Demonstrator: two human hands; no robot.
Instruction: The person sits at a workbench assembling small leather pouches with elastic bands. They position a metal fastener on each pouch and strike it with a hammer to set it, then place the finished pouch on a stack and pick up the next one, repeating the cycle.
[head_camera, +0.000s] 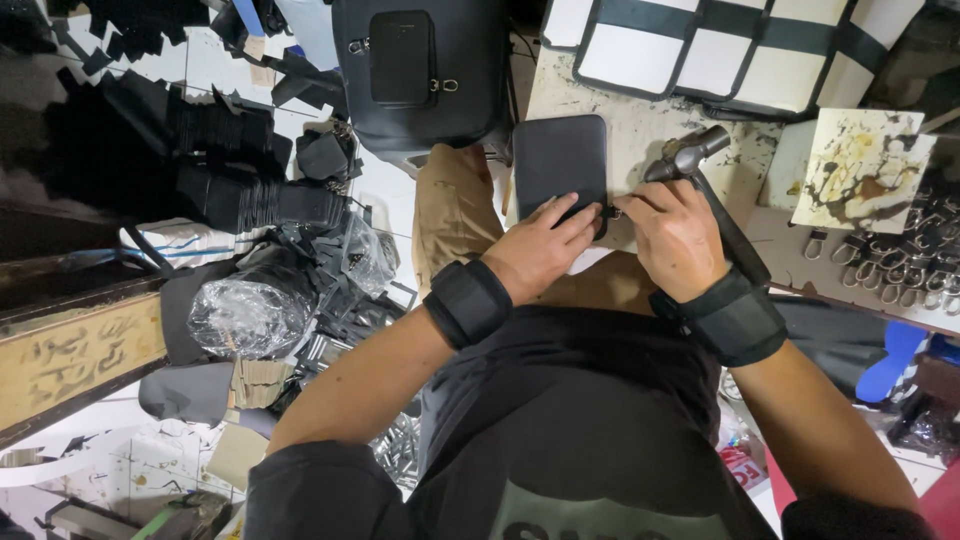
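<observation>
My left hand (540, 248) presses flat on the near edge of a black leather pocket panel (560, 160) that lies on a stained white work surface (640, 130). My right hand (672, 235) grips a hammer (690, 155) by its dark handle, metal head up, while its fingertips pinch a small metal fitting (612, 212) at the panel's right corner. Both wrists wear black bands.
A finished black bag (420, 70) stands beyond the panel. Black-and-white bag panels (740, 50) lie at top right. A stained tile (860, 170) and rows of metal clips (900, 265) sit at right. Stacks of black cut pieces (240, 200) and a plastic-wrapped bundle (250, 310) crowd the floor left.
</observation>
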